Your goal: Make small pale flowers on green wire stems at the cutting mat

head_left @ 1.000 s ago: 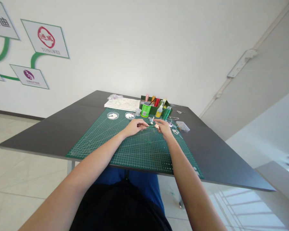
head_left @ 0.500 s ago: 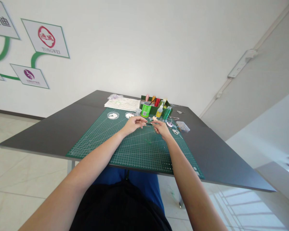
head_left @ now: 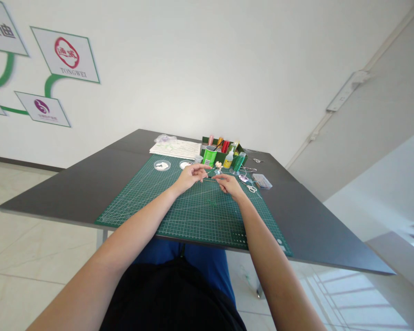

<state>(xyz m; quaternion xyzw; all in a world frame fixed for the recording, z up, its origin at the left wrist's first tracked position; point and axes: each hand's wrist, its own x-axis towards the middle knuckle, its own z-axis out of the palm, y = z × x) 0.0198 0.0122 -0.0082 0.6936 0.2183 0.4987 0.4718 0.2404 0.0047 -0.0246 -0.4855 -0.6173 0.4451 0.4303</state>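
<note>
My left hand (head_left: 192, 174) is over the cutting mat (head_left: 193, 207), its thumb and fingers pinched on the thin stem of a small pale flower (head_left: 218, 164). The bloom stands out beyond the fingertips, towards the far side. My right hand (head_left: 228, 184) is close by on the right, fingers bent together with the tips towards the left hand. Whatever lies in that pinch is too small to make out. A short dark piece (head_left: 209, 177) shows between the two hands, and a thin rod lies just below it.
Behind the hands stand a green can (head_left: 209, 156), a yellow glue bottle (head_left: 228, 159), a green roll (head_left: 239, 161) and a box of coloured rolls (head_left: 207, 140). White-handled scissors (head_left: 251, 188) and a clear case (head_left: 262, 181) lie right. A dish (head_left: 162, 165) and papers (head_left: 175, 149) are left.
The flower has moved slightly up and left, now clear of my right fingers. My right hand has shifted a little left and down; my left hand is nearly still.
</note>
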